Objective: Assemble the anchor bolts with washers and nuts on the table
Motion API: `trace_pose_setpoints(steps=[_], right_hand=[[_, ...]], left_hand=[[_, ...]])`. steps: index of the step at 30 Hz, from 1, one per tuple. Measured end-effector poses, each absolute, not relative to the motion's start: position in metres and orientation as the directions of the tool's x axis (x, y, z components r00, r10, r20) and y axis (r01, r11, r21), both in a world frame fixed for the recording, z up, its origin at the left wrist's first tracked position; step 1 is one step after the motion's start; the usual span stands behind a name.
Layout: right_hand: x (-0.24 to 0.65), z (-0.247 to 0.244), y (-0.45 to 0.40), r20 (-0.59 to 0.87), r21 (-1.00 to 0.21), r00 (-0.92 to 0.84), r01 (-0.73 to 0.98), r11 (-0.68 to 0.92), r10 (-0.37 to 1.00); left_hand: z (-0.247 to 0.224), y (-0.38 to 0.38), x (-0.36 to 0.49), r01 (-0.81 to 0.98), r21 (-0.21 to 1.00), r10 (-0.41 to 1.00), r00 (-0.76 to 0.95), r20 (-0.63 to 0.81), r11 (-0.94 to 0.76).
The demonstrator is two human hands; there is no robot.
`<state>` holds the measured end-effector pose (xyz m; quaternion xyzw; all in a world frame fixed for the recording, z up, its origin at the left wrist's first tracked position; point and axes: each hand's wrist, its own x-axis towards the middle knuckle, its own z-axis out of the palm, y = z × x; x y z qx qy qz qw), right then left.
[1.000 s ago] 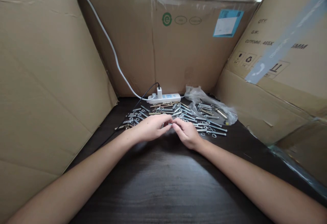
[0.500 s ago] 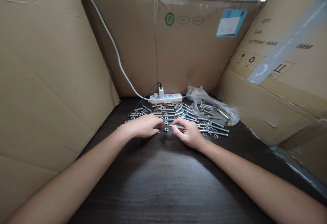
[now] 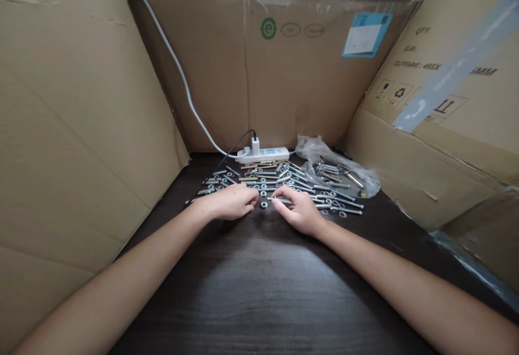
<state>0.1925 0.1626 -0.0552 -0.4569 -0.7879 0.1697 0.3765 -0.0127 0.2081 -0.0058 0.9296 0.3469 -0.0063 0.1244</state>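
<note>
My left hand rests low over the table with its fingers curled together and the thumb tucked in. What it holds, if anything, is hidden by the fingers. My right hand pinches a silver bolt between thumb and fingers, its end pointing left. Between the two hands a hex nut lies on the dark table, with another nut just behind it. Flat washers and long bolts lie to the right of my right hand.
Behind my hands, several bolts, nuts and washers are spread in rows. A white power strip with a plugged-in charger stands at the back. A clear plastic bag with more bolts lies at right. Cardboard walls enclose the table.
My left hand's fingers and thumb have closed together. A small ring seen by that thumb before is no longer visible. My right hand holds the bolt almost unmoved.
</note>
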Motion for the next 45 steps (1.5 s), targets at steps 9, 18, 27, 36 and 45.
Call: trace_pose_setpoints(steps=[9,18,27,36,45], right_hand=[[0.192,-0.059,0.165,0.442,-0.630,-0.265,0.589,0.506,0.857],[0.192,-0.060,0.166,0.443,-0.658,-0.226,0.575,0.486,0.867],[0.193,-0.061,0.163,0.472,-0.657,-0.266,0.530,0.536,0.841],[0.193,-0.061,0.165,0.470,-0.711,-0.245,0.465,0.528,0.848],[0.191,-0.059,0.162,0.466,-0.703,-0.242,0.482,0.523,0.851]], left_hand=[[0.003,0.204,-0.004,0.546,0.483,0.655,0.752,0.078,-0.684],[0.001,0.205,-0.002,0.504,0.483,0.624,0.773,0.117,-0.716],[-0.003,0.202,0.001,0.536,0.506,0.680,0.719,0.147,-0.676],[-0.002,0.195,0.005,0.505,0.424,0.614,0.770,0.172,-0.752],[-0.012,0.197,0.007,0.482,0.513,0.644,0.739,0.198,-0.711]])
